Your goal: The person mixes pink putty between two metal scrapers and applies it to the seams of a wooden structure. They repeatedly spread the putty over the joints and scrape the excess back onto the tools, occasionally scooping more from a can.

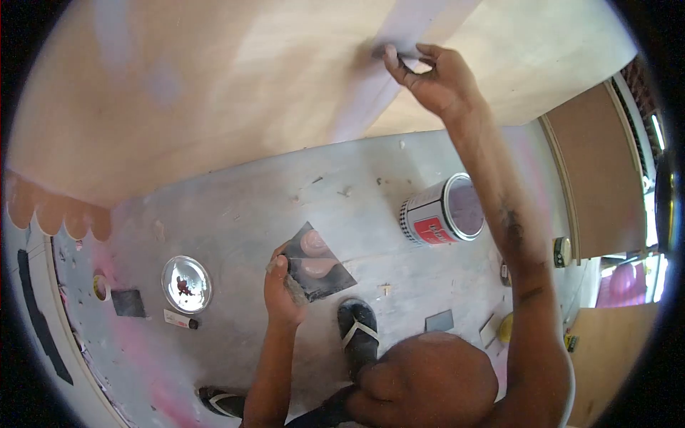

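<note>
My right hand (pixel 434 78) is raised against a large upright plywood panel (pixel 214 93), gripping a thin dark scraper blade (pixel 399 55) pressed to a pale grey strip of filler on the wood. Lower down, my left hand (pixel 284 285) holds a dark square plate (pixel 317 264) carrying pinkish dabs of putty. An open putty can (pixel 446 212) with a red label lies tilted on the grey floor between my two arms.
A round metal lid (pixel 186 284) lies on the floor (pixel 250 214) at left, beside a tape roll (pixel 100 287) and a dark square sheet (pixel 128 302). My sandalled feet (pixel 358 329) and knee (pixel 428 381) are below. More boards stand at right.
</note>
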The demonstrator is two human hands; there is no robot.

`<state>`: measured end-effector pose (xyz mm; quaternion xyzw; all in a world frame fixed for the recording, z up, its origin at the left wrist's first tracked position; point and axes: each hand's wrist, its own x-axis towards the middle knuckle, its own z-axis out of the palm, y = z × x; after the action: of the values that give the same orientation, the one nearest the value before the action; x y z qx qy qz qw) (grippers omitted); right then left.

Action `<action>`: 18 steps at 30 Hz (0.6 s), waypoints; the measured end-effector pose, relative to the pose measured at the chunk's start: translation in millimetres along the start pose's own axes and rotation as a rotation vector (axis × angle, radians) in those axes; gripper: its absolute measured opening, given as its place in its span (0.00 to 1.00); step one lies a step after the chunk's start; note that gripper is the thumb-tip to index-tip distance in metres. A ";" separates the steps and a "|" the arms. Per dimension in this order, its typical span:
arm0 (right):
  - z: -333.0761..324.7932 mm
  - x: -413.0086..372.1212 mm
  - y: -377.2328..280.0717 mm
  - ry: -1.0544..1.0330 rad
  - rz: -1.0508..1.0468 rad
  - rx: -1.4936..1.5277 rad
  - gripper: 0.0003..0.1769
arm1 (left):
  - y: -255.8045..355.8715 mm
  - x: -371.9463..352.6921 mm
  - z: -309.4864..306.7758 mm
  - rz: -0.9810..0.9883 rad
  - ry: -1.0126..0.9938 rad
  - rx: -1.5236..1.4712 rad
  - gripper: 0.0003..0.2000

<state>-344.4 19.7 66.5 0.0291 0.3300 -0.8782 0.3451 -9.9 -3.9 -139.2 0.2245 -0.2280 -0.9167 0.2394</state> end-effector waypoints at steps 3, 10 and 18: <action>28.1 -6.5 -29.5 -0.067 -0.031 -0.066 0.23 | 0.2 -0.7 9.0 -0.002 -0.051 0.023 0.24; 28.0 -46.1 -39.7 -0.241 -0.144 0.038 0.19 | 7.0 9.0 52.4 -0.005 -0.101 0.004 0.22; -49.5 -176.1 37.9 -0.949 -0.569 -1.141 0.26 | 32.9 2.8 123.1 -0.065 -0.246 -0.407 0.20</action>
<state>-195.5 132.1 55.7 -0.6150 0.5413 -0.5467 0.1730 -65.1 7.1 -24.9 0.0655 -0.0587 -0.9714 0.2206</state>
